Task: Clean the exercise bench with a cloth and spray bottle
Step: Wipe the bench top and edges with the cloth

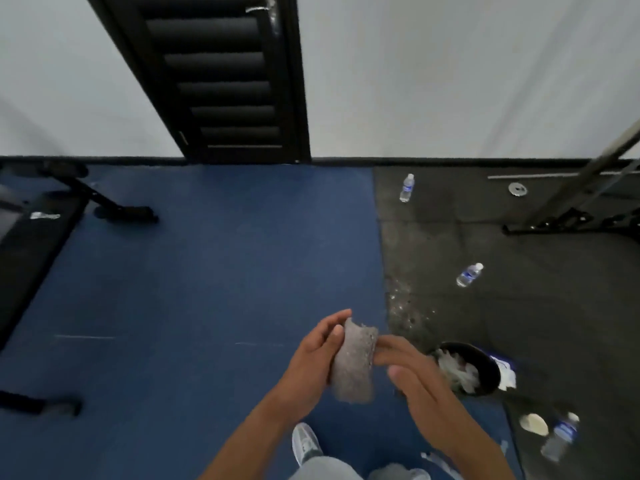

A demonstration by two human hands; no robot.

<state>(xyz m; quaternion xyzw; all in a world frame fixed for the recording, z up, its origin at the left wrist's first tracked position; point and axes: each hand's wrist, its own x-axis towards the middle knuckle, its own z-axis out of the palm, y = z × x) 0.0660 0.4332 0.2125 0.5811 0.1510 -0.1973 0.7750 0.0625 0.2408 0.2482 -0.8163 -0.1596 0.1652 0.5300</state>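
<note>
A folded grey cloth [354, 360] is held upright between both hands above the blue floor mat. My left hand [311, 362] grips its left side, thumb on the front face. Fingers of my right hand [412, 368] pinch its right edge. The black exercise bench [31, 233] stands at the far left edge, partly cut off, well away from my hands. No spray bottle is clearly in view.
A black bin [485, 358] with white waste sits just right of my hands. Three water bottles [407, 188] [469, 274] [561, 441] lie on the dark rubber floor at right. A black padded frame [221, 77] leans on the wall. A machine base [568, 220] stands far right.
</note>
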